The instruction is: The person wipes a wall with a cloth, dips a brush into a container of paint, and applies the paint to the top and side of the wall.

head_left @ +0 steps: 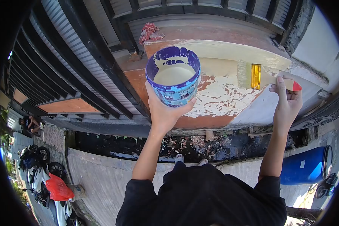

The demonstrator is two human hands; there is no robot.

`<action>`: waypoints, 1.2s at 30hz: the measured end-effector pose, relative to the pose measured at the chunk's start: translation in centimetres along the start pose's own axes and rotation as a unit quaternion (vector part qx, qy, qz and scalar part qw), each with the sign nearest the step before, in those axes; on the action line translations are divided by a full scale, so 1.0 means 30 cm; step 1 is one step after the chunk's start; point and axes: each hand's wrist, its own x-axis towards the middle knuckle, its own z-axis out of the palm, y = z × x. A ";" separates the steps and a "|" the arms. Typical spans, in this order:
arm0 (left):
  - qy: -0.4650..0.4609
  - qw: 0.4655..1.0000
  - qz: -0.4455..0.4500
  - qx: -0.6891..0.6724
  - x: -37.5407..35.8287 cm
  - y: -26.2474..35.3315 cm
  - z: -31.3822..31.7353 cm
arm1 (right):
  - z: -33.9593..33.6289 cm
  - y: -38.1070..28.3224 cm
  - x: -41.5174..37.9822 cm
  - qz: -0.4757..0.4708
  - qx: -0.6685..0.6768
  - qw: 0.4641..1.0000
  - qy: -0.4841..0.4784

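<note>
My left hand (164,109) is wrapped round a paint bucket (175,94), blue outside with a purple rim, holding cream paint. In my right hand (288,100) is a wide paintbrush (267,78) with a gold metal band, a pale handle and a red tip. Its bristles lie against the wall (218,94), where cream paint covers the upper part. Lower down, the same wall shows flaking white over reddish brown. The bucket hides some of the wall's left side.
A red patterned rag (150,32) lies on the ledge above the wall. Below runs a dark gutter (214,145) with debris. A blue drum (303,165) stands at right. Motorcycles (41,180), one with a red bag (58,188), and a seated person (32,124) are at left.
</note>
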 end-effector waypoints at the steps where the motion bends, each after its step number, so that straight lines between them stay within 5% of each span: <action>1: -0.012 0.999 -0.029 0.006 -0.064 -0.026 0.006 | -0.005 0.011 -0.004 -0.014 0.013 0.999 -0.033; 13: -0.028 0.989 -0.117 0.081 -0.579 -0.095 0.043 | 0.049 -0.216 -0.104 -0.032 0.172 0.957 -0.233; 21: -0.076 0.991 -0.087 0.069 -0.684 -0.040 -0.129 | 0.076 -0.375 -0.480 0.084 0.096 0.927 -0.353; 23: -0.084 0.991 -0.081 0.066 -0.709 -0.037 -0.171 | 0.077 -0.370 -0.539 0.002 -0.008 0.927 -0.374; 27: -0.108 0.990 -0.070 0.059 -0.754 -0.034 -0.224 | 0.085 -0.401 -0.620 -0.012 -0.152 0.904 -0.400; 36: -0.114 0.989 -0.056 0.071 -0.804 -0.028 -0.240 | 0.095 -0.376 -0.721 -0.046 -0.175 0.906 -0.382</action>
